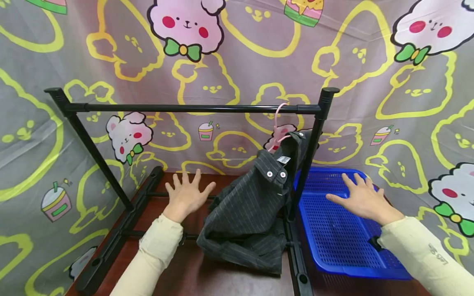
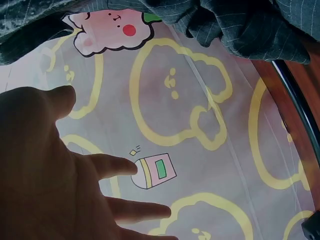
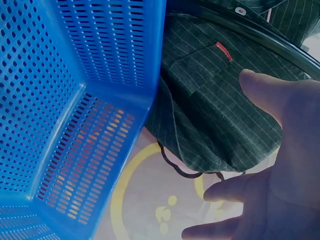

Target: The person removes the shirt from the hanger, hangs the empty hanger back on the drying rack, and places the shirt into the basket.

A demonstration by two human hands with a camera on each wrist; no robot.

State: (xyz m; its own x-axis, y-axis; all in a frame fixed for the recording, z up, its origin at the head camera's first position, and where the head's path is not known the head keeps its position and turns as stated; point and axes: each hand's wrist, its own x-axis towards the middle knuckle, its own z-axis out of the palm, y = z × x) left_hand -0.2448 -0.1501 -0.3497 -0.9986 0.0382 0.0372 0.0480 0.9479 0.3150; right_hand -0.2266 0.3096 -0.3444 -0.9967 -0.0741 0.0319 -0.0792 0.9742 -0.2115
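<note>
A dark pinstriped garment (image 1: 248, 205) with white buttons hangs from a pink hanger (image 1: 276, 123) at the right end of the black rack's bar (image 1: 192, 108). Its lower part lies bunched toward the table. My left hand (image 1: 187, 197), fingers spread, is held out to the left of the garment, holding nothing. Over the blue basket (image 1: 309, 238) my right hand (image 1: 363, 199) is spread too, with nothing in its grasp. In the right wrist view, the garment (image 3: 215, 95) shows a small red tag beyond the thumb.
Black rack uprights (image 1: 98, 156) stand on both sides, with long feet (image 1: 118, 230) on the reddish-brown table (image 1: 163, 271). The blue basket sits just right of the right upright. A patterned curtain (image 1: 237, 70) closes off the back and sides.
</note>
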